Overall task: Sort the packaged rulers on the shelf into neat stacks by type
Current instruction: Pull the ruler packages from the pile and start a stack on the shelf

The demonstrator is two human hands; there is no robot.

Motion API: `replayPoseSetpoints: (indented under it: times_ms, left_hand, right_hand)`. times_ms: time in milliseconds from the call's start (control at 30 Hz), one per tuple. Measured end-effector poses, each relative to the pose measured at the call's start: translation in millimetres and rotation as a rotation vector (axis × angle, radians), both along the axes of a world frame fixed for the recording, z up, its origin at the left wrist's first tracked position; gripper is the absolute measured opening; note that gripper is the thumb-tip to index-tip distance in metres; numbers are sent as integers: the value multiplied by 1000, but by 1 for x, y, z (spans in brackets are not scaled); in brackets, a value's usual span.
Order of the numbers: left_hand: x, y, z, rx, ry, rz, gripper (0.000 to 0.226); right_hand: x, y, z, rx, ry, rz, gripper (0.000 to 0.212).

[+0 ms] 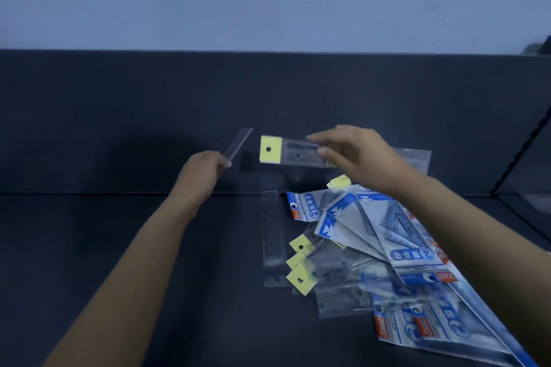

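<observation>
Aloft, the left hand (205, 171) grips a clear ruler sleeve (239, 143) by its end; the right hand (359, 155) pinches a yellow-tabbed packet (283, 153) beyond the back edge of the pile (372, 235); dark shelf (89, 247) stretches leftward

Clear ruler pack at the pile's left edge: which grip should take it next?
Probably left: the left grip holds a similar clear pack and is nearer the lying pack; the right grip holds a yellow-tabbed pack.

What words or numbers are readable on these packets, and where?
"2": circled numeral on the blue-and-white packets.
"GEOME": sideways, cut off, on the lowest of them.
Red brand tags: too blurred to read.
Yellow-carded packet in right hand: punched hole, no text.
Clear ruler packet in left hand: nothing legible.
</observation>
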State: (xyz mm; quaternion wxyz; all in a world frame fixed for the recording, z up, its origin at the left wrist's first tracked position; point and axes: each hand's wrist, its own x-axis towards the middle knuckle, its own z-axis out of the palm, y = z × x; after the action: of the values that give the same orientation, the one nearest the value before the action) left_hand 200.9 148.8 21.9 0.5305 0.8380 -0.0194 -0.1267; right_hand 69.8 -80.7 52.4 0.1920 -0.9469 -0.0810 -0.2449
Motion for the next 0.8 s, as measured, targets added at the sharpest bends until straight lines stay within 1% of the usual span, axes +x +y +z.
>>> replayPoseSetpoints:
  times_ms: [33,67,100,167,200,300,400,467,600,667,767,800]
  left_hand:
    - [-1,-8,4,73,31,-8,18]
    - [-3,-16,7,66,14,-57,27]
    - [-7,-24,5,-23,-45,-142,27]
    - [-20,-38,1,-155,-146,-310,8]
    - [-26,-48,-1,-173,-161,-373,10]
    - [-48,-90,3,-137,-199,-558,7]
    - [-77,-134,7,-103,-275,-695,9]
    - [-101,-160,6,-96,-330,-787,5]
    - [-158,-217,6,24,-435,-876,5]
    - [-191,-249,3,8,-437,-890,10]
    - [-248,-301,-1,-3,-439,-865,5]
    - [-267,-318,-2,0,-423,-862,7]
  right_hand:
    - [-8,-7,-4,-15,49,-44,26]
    - [-18,-13,-8,-31,86,-89,24]
    - [-28,-19,-12,-39,111,-126,21]
    - [-47,-31,-19,-48,141,-178,16]
    - [-58,-37,-21,-54,158,-207,16]
    - [-93,-60,-27,-65,184,-295,16]
    - [-136,-85,-28,-22,169,-349,12]
    - [-168,-103,-27,7,160,-382,16]
    - [-241,-146,-34,13,148,-449,20]
    - [-282,-172,-41,29,128,-480,19]
    - [-346,-212,-48,42,132,-509,19]
    - [-365,-224,-49,43,140,-517,19]
